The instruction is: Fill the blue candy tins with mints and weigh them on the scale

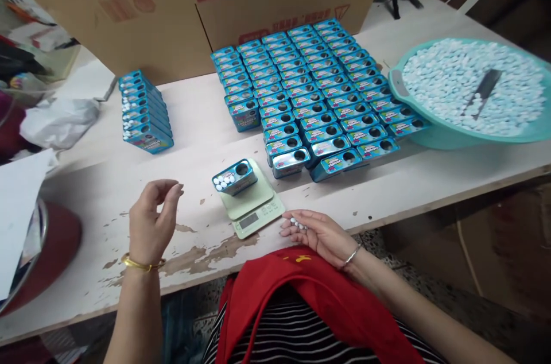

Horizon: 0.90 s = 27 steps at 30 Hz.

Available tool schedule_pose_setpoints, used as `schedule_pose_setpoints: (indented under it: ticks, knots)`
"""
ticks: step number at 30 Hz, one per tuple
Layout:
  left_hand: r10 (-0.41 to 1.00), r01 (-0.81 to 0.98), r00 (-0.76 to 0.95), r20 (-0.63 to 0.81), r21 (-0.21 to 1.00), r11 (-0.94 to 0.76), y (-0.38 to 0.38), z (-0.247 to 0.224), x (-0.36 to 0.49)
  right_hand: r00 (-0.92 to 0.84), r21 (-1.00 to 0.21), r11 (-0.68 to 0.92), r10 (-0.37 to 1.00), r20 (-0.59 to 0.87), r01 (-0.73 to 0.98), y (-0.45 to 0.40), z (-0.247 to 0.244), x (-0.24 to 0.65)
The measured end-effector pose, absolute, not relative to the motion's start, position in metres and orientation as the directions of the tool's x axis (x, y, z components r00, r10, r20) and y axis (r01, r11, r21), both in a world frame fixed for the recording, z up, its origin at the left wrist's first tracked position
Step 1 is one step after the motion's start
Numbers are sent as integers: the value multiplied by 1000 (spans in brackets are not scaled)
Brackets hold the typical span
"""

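Note:
Several small white candies point(298, 224) lie in my right hand point(316, 233), which is cupped palm up with the fingers curled around them, near the scale's front right corner. My left hand point(151, 216) hovers over the table left of the scale, thumb and fingertips drawn together in a pinch; nothing shows between them. A pale green digital scale point(263, 215) stands between my hands. On its plate rests a blue candy tin point(241, 183) with a round dark opening in its top and several white candies on the top's left part.
Rows of blue tins point(318, 94) with round openings fill the table's middle back. At left stands a short row of tins point(148, 117) with white candies on top. A turquoise basin point(430, 137) of candies holds a scoop point(488, 85). A cardboard box point(172, 37) stands behind; a red bucket point(60, 237) is front left.

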<state>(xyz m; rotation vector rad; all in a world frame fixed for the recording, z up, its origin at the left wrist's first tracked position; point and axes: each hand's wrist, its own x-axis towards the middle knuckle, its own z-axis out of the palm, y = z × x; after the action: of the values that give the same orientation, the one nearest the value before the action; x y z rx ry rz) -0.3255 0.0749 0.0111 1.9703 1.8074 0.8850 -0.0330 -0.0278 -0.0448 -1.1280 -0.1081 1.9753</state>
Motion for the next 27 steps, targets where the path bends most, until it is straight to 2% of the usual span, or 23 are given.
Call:
schedule_pose_setpoints:
  ticks: [2, 5, 11, 16, 22, 27]
  knots:
    - [986, 758, -21, 165, 645, -93, 66, -4, -334, -233, -448, -647, 694, -681, -617, -26, -45, -34]
    - [992, 776, -26, 126, 628, -60, 56, -16, -335, -216, -452, -649, 687, -694, -612, -23, -44, -37]
    - [991, 776, 51, 121, 620, -116, 51, -18, -325, -226, -454, -671, 674, -703, -586, -19, -42, -43]
    - [969, 735, 123, 214, 636, -233, 57, -20, -314, -223, -466, -670, 679, -700, -577, -15, -41, -46]
    - [855, 703, 285, 432, 512, -493, 64, -13, -296, -230, -484, -677, 684, -693, -555, -12, -44, -52]
    - [814, 684, 307, 492, 481, -549, 68, -4, -292, -277, -543, -664, 727, -628, -513, -2, -37, -55]
